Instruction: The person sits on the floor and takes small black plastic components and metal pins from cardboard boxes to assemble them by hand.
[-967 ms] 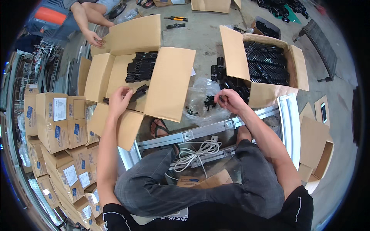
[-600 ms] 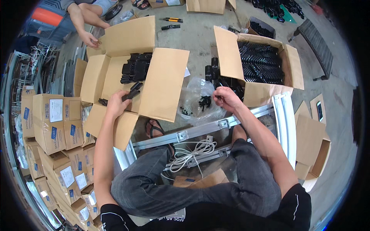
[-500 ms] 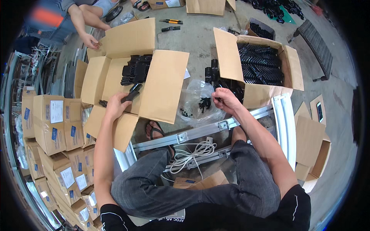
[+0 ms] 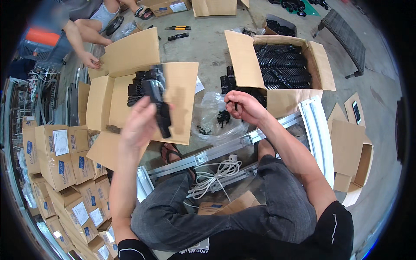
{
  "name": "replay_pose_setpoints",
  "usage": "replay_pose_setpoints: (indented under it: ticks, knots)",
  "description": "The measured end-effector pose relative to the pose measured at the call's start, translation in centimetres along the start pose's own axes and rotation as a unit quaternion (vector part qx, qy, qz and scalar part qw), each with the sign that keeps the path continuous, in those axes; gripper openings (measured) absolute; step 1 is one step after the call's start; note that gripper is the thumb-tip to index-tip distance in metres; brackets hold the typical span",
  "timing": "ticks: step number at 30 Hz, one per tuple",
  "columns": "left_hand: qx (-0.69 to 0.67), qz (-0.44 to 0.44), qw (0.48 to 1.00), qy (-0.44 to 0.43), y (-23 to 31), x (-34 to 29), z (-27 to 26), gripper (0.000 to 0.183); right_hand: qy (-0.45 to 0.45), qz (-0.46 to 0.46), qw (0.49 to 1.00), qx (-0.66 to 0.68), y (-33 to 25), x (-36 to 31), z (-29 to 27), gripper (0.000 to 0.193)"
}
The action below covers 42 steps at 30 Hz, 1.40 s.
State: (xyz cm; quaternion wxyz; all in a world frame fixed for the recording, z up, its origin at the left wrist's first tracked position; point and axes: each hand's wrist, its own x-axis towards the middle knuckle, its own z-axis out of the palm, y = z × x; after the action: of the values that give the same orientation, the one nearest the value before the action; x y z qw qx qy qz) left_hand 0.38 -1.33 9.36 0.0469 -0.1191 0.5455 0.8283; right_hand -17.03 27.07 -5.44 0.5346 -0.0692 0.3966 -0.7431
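Observation:
My left hand [image 4: 139, 119], smeared by motion, grips a long black plastic part [image 4: 160, 106] over the right flap of the left cardboard box [image 4: 99, 97]. More black parts [image 4: 138, 89] lie stacked inside that box. My right hand [image 4: 246, 107] is closed in a pinch, with a small black piece [image 4: 236, 105] showing at its fingers; its exact kind is too small to tell. Just below it, a clear plastic bag [image 4: 212, 103] lies spread out with small black pieces [image 4: 222, 117] on it. Several black parts [image 4: 227, 80] stand beside the bag.
At the right, an open box [image 4: 294, 96] holds tightly packed rows of black parts. Aluminium rails [image 4: 225, 152] and a coiled white cable [image 4: 216, 175] lie before my legs. Cartons [image 4: 56, 171] are piled at left. Another person's hand [image 4: 90, 60] is near the left box.
My left hand has risen out of the left box toward the right, bringing the black part with it. My right hand stays pinched above the plastic bag. The whole view has shifted slightly.

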Motion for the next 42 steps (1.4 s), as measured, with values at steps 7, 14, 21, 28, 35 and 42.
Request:
replay_pose_setpoints:
  ticks: [7, 14, 21, 28, 35, 42]
  knots:
    - [-0.130, -0.165, 0.974, -0.085, -6.9, 3.6, 8.5, 0.038, -0.027, -0.040, 0.999, -0.006, -3.2, -2.4, 2.9, 0.038]
    - [-0.021, -0.186, 0.981, -0.051, -8.7, 4.0, 8.6, 0.047, 0.036, -0.041, 0.993, -0.106, -2.9, -3.5, 3.1, 0.022]
    - [0.012, -0.189, 0.982, 0.005, -8.0, 4.0, 8.8, 0.047, 0.015, -0.038, 0.997, -0.071, -3.0, -3.6, 2.6, 0.017]
    - [-0.126, -0.248, 0.960, -0.026, -9.3, 3.0, 6.1, 0.050, -0.101, -0.070, 0.992, 0.010, -3.6, -3.9, 4.7, 0.019]
    - [-0.121, -0.239, 0.959, -0.096, -8.3, 3.1, 8.0, 0.072, -0.102, -0.064, 0.988, -0.096, -3.2, -3.4, 5.4, 0.019]
    - [-0.131, -0.247, 0.957, -0.080, -9.1, 2.7, 7.9, 0.069, -0.091, -0.126, 0.972, -0.175, -3.0, -3.2, 5.5, 0.014]
